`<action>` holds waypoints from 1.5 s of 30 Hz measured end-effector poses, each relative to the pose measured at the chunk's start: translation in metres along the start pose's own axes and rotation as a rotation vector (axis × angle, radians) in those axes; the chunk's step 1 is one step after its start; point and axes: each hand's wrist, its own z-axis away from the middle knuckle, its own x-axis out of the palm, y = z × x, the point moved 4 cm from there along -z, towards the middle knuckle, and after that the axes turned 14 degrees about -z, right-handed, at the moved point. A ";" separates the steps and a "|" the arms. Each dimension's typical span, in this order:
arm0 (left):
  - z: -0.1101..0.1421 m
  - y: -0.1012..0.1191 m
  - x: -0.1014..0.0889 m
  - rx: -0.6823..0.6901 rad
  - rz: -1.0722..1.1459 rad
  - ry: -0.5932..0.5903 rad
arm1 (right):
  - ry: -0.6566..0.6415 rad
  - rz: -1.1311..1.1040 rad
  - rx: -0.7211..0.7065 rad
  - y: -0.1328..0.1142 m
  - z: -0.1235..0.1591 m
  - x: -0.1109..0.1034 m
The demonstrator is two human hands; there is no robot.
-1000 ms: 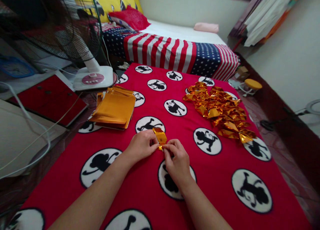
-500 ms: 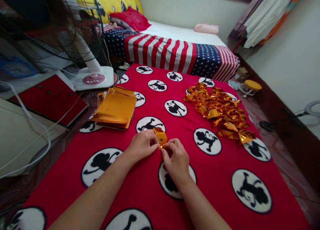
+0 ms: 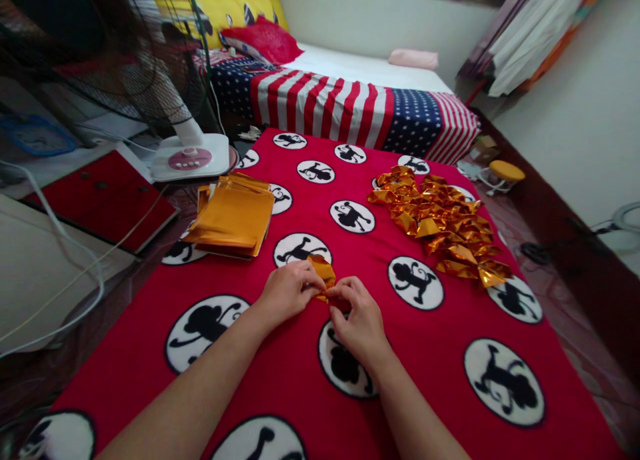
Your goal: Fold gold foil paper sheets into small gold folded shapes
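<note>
Between my two hands is a small piece of gold foil paper [image 3: 324, 269], partly folded, close above the red cloth. My left hand [image 3: 293, 287] pinches its left and near side with thumb and forefinger. From the other side my right hand [image 3: 357, 311] has its fingertips closed on the near right edge of the foil. Fingers cover much of the lower fold. To the left lies a stack of flat gold foil sheets [image 3: 235, 213]. Several folded gold foil pieces [image 3: 430, 227] sit in a heap at the right.
A red cloth with monkey prints [image 3: 415, 367] covers the table. Beyond the stack, a fan [image 3: 190, 157] stands at the left. Behind the table is a bed with a striped, starred cover [image 3: 325, 103]. A yellow stool [image 3: 507, 170] is on the floor at the right.
My right thumb has drawn slightly away from the foil's near end, and my left fingers have shifted a little rightward over it. The stack and the heap look unchanged.
</note>
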 end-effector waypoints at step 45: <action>0.007 0.007 -0.007 0.124 -0.085 0.038 | 0.190 -0.197 0.004 0.002 0.001 -0.001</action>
